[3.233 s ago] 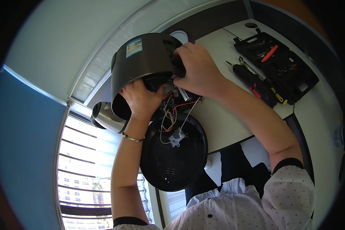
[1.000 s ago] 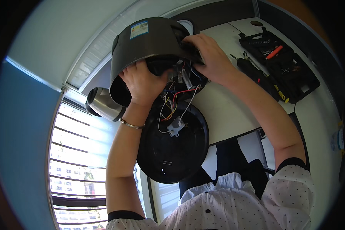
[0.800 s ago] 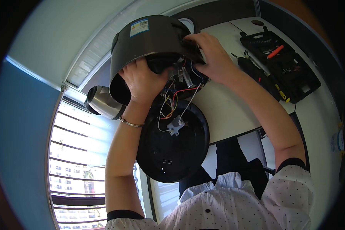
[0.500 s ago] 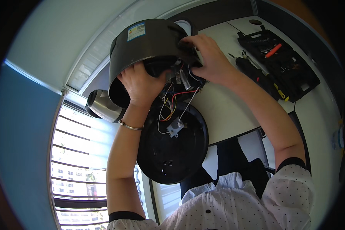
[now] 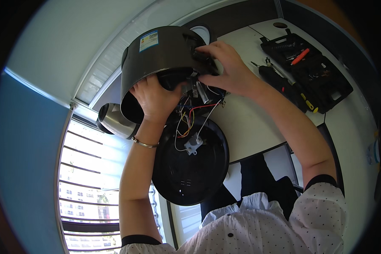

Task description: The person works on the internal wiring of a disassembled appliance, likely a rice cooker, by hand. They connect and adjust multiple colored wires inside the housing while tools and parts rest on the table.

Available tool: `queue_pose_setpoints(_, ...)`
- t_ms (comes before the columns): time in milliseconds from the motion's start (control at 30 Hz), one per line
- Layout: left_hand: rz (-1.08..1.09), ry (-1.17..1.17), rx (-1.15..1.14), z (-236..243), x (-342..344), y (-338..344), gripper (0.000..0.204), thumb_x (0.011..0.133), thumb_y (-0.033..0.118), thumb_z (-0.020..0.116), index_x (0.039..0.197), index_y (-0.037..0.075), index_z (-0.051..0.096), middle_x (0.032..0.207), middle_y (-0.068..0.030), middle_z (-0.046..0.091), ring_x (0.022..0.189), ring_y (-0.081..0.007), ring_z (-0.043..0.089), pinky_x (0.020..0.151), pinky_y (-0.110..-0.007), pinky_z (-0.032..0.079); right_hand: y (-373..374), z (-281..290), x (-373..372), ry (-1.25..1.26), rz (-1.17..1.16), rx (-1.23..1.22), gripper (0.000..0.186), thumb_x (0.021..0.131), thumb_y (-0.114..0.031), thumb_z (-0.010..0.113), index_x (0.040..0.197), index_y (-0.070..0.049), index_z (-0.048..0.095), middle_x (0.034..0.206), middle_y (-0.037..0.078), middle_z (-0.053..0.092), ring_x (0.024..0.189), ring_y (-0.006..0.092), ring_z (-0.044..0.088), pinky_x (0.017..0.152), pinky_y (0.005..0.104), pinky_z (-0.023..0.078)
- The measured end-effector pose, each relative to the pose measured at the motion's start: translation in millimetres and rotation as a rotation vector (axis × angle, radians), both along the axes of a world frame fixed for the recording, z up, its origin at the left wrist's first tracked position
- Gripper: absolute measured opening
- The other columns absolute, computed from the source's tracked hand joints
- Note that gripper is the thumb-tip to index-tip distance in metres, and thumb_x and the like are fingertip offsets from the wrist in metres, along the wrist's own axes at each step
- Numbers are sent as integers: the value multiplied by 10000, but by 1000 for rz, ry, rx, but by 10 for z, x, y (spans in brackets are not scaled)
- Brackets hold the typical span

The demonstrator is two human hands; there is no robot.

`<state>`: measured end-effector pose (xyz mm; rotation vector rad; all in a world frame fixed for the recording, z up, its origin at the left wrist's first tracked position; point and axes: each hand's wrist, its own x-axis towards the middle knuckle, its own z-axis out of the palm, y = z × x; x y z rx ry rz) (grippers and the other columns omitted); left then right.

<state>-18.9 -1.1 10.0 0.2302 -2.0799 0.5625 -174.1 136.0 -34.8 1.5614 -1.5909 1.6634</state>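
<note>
A dark round cooker body (image 5: 165,55) lies on its side at the edge of a white table (image 5: 249,122). My left hand (image 5: 156,97) grips its open lower rim, a thin bangle on the wrist. My right hand (image 5: 226,70) holds the body's upper side, fingers pressed on a dark part there. The black round base plate (image 5: 190,169) hangs off below, joined to the body by red, yellow and white wires (image 5: 192,120) with a small white connector.
A steel inner pot (image 5: 114,120) lies left of the body by the window. An open black tool case (image 5: 313,72) with an orange-handled tool sits at the far right of the table, and a black screwdriver (image 5: 283,84) lies beside it.
The cooker body has tipped slightly and my right hand has shifted along its upper side. My left hand keeps its hold on the rim.
</note>
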Motion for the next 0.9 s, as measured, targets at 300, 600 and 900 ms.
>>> queue_pose_setpoints(300, -16, 2, 26, 4, -2, 4, 862, 492, 352, 838, 1200, 14, 481, 1171, -222, 483, 1135, -413, 407, 982, -515, 256, -50, 45, -108, 95, 17, 0, 532, 570, -156, 730, 1077, -140, 569, 1036, 46, 557, 974, 289, 499, 858, 382, 383)
queue_pose_setpoints(600, -29, 14, 1, -5, -13, -13, 879, 490, 344, 839, 1222, 20, 474, 1172, -209, 492, 1151, -403, 403, 991, -520, 248, -11, 51, -88, 156, -85, 57, 582, 565, -98, 736, 1110, -162, 541, 1015, 32, 584, 983, 282, 512, 829, 403, 383)
queue_pose_setpoints(900, -12, 26, -10, 11, -24, 17, 872, 486, 362, 840, 1202, 16, 481, 1172, -215, 490, 1143, -405, 407, 987, -505, 259, -10, 136, 5, 181, -155, 73, 559, 550, -43, 739, 1062, -135, 535, 994, 17, 585, 938, 261, 547, 788, 402, 396)
